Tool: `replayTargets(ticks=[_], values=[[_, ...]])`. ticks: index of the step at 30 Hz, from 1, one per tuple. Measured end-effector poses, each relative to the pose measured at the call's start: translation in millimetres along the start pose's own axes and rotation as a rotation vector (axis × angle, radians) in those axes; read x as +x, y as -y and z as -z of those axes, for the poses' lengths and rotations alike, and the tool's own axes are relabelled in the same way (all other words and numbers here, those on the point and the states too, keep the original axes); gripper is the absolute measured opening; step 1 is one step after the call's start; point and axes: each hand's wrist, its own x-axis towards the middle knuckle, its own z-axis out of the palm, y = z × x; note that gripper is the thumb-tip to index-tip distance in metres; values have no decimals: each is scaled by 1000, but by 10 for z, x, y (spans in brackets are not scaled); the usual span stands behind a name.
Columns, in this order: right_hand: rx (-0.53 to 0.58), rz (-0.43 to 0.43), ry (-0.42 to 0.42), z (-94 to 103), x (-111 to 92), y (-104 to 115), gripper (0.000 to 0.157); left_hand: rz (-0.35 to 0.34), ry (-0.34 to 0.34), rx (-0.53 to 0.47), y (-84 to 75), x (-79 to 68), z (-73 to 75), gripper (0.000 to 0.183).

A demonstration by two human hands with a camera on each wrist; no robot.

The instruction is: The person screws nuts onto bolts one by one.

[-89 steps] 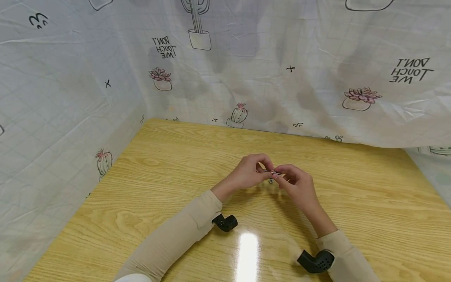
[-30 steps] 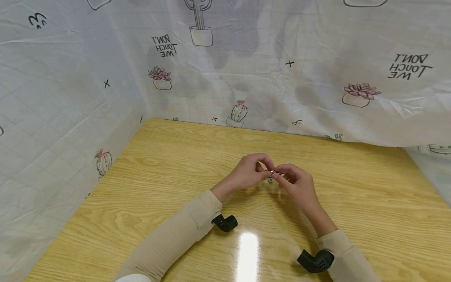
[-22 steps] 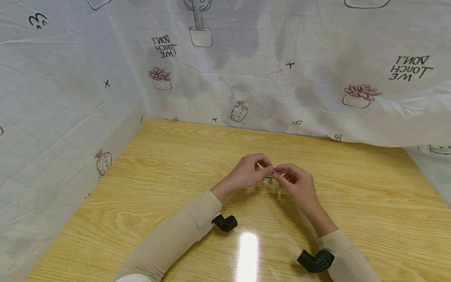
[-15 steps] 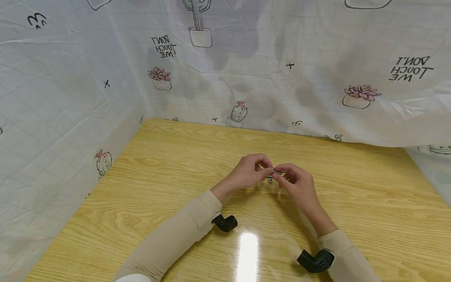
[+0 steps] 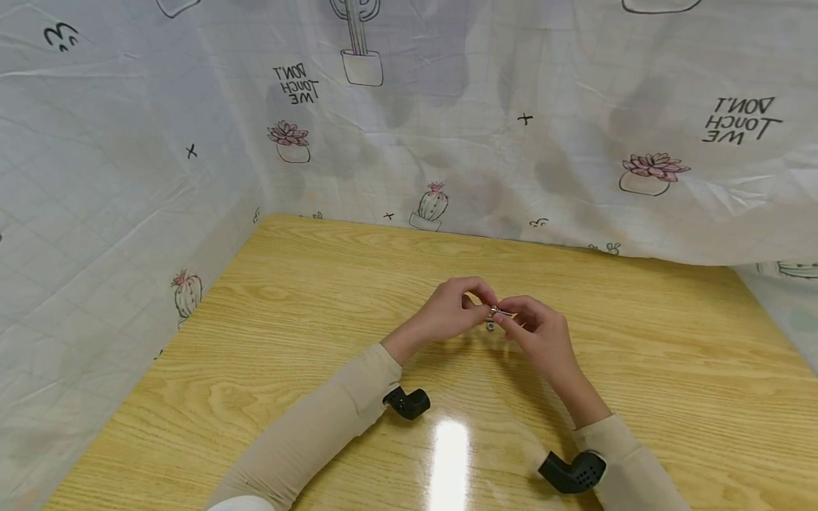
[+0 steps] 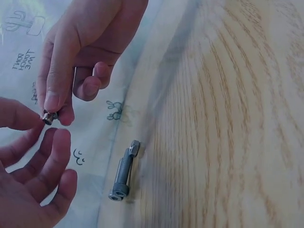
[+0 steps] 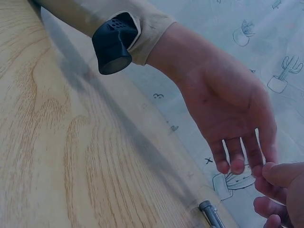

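Observation:
Close above the table, the left hand (image 5: 447, 312) and right hand (image 5: 540, 330) meet fingertip to fingertip at a small silver bolt (image 5: 505, 312). The right thumb and index finger pinch the bolt, its shank pointing right. At its left end a shiny nut (image 6: 49, 118) shows, and the left thumb and index finger pinch there, partly hiding it. In the left wrist view, the other left fingers are loosely bent. Beneath the hands lie socket-head bolts (image 6: 122, 178), side by side, with a hex nut (image 6: 135, 148) at their far end.
The wooden table (image 5: 332, 284) has a bright light reflection near its front. Patterned white sheeting (image 5: 447, 128) stands along the back and left side. Black wrist cameras (image 5: 407, 403) are worn over beige sleeves (image 5: 319, 419).
The left thumb, farther forward over the bolt about half a second ago, has drawn back, and the nut shows again between the fingertips. Both arms stay almost in place; the loose bolts have not moved.

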Motion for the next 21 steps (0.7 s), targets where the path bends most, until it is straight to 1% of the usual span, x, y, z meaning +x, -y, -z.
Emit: replayTargets(ticks=[6, 12, 17, 21], values=[[3, 1, 0, -18, -7, 13, 14, 6, 0, -26, 22, -4, -2, 8], [-7, -3, -5, -33, -17, 32, 13, -23, -15, 15, 41, -12, 0, 3], [-10, 1, -5, -42, -27, 37, 13, -53, -11, 29, 45, -23, 10, 5], [-19, 1, -8, -50, -34, 41, 13, -49, -5, 29, 41, -35, 21, 4]])
